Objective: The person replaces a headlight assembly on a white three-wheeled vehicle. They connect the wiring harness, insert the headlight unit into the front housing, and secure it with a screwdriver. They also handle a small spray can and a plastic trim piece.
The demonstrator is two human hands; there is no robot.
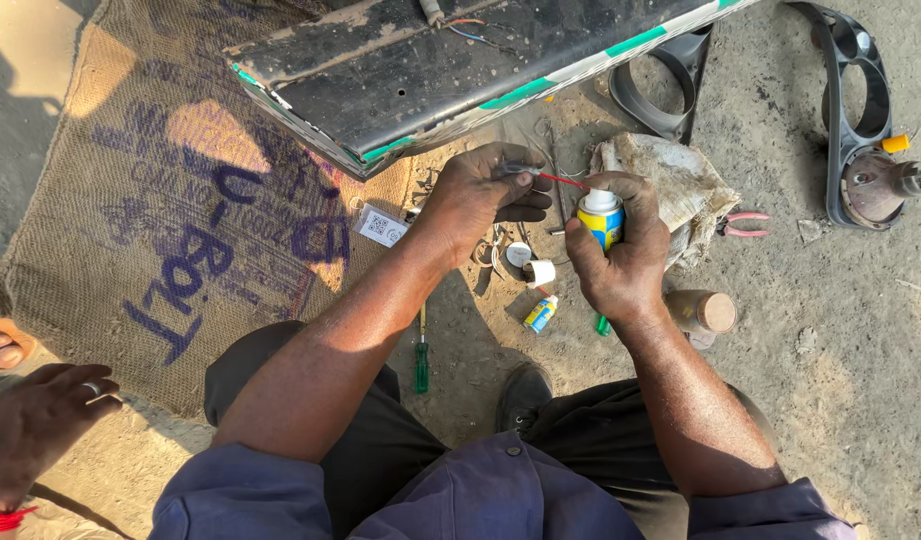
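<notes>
Spray can (601, 222), clamped in the right hand (620, 250), risks tipping or misfiring if the left hand (475, 195), pinched on its thin red straw (562, 180), forces it crooked into the nozzle.

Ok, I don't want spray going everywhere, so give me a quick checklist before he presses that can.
1. Can gripped: ok, the right hand wraps it upright.
2. Cap off: ok, a white cap lies on the ground below the hands.
3. Red straw seated in the nozzle: cannot tell; the left hand pinches its far end, and the join is too small to see.
4. Straw aimed at a part: cannot tell, fingers hide its tip.
5. Other person's hand out of the way: ok, it is far off at lower left.
6. Pliers and screwdriver clear of the hands: ok.
</notes>
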